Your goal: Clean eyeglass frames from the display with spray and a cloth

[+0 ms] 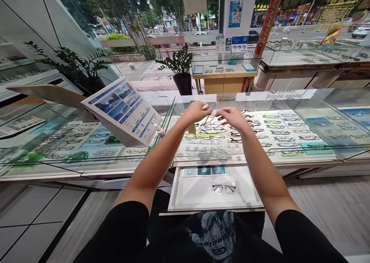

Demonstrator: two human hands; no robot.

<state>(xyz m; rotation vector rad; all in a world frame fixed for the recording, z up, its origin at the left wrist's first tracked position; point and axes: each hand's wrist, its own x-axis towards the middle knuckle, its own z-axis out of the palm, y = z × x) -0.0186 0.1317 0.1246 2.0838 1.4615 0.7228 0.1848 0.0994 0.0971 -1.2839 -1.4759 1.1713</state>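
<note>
Above the glass counter, a pair of thin-framed glasses (pixel 215 108) hangs between my two hands, tilted. My left hand (pixel 195 112) is closed, with fingers pinched at the left side of the glasses; a pale cloth (pixel 191 129) hangs below it. My right hand (pixel 232 117) pinches the right side of the glasses with thumb and index finger, its other fingers curled. Below, in a pulled-out white drawer (pixel 196 195), another pair of glasses (pixel 224 188) lies in clear wrapping.
Rows of glasses (pixel 285 134) lie inside the glass counter (pixel 315 157). Left of my hands stand a printed sign (pixel 124 109) and a small white bottle (pixel 159 129). Potted plants (pixel 183 82) and a display table (pixel 225 75) are farther back.
</note>
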